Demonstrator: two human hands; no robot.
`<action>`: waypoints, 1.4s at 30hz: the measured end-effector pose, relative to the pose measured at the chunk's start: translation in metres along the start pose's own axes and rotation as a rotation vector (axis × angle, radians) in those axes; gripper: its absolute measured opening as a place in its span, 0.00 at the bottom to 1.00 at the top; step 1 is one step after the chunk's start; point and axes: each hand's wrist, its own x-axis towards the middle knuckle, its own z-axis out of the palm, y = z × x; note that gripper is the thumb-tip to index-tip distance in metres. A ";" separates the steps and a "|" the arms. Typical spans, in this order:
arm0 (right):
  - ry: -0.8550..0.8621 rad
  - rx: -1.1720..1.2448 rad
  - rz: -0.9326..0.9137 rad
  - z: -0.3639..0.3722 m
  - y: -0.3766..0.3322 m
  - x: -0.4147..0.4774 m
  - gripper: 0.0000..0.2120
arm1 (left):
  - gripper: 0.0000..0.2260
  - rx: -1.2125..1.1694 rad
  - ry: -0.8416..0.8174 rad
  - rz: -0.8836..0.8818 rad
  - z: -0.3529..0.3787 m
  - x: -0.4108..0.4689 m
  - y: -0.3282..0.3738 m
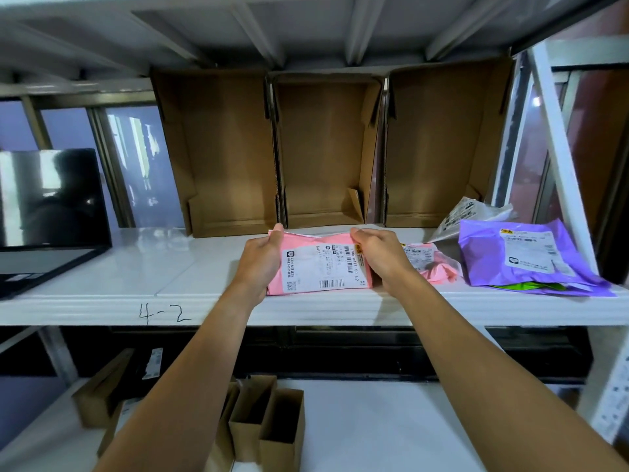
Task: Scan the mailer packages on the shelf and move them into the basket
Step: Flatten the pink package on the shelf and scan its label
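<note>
Currently the pink mailer (pixel 323 267) is the reference: it's label-up at the front edge of the white shelf (pixel 136 301); can't tell if it's lifted or lying flat. Far left of it, an open laptop (pixel 51 212) stands on the same shelf, screen dark and reflective. Left of it, on the shelf's front lip, is a handwritten "4-2" mark (pixel 165 315). Below-left of it, on the lower level, stand a few small open cardboard boxes (pixel 269 424). Behind it are three larger cardboard boxes (pixel 326 148), tipped on their sides, side by side, openings facing the camera. On its left edge the left hand (pixel 262 260) has a firm grip, fingertips curled over the far left corner. On its right edge the right hand (pixel 381 257) grips too, fingers curled over the label's end. Just right of it, partly behind the right hand, lies a second pink mailer (pixel 432 264), crumpled. Further right sits a purple mailer (pixel 524 257) with a white label, something green (pixel 531 286) poking out beneath. Behind-right of it, a pale translucent bag (pixel 466 216) lies by the rightmost box.
</note>
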 end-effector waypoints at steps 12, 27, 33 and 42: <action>0.097 0.106 -0.015 0.002 0.001 0.002 0.13 | 0.21 -0.061 0.044 0.007 0.002 -0.006 0.001; 0.139 0.041 0.026 0.001 0.007 0.013 0.16 | 0.05 -0.166 0.115 0.023 0.000 0.009 -0.006; 0.187 0.097 0.072 -0.001 0.012 0.021 0.21 | 0.07 -0.019 -0.004 0.092 0.002 0.006 -0.008; 0.142 -0.107 -0.010 0.004 0.010 0.019 0.13 | 0.10 0.317 -0.091 0.205 0.011 -0.001 -0.008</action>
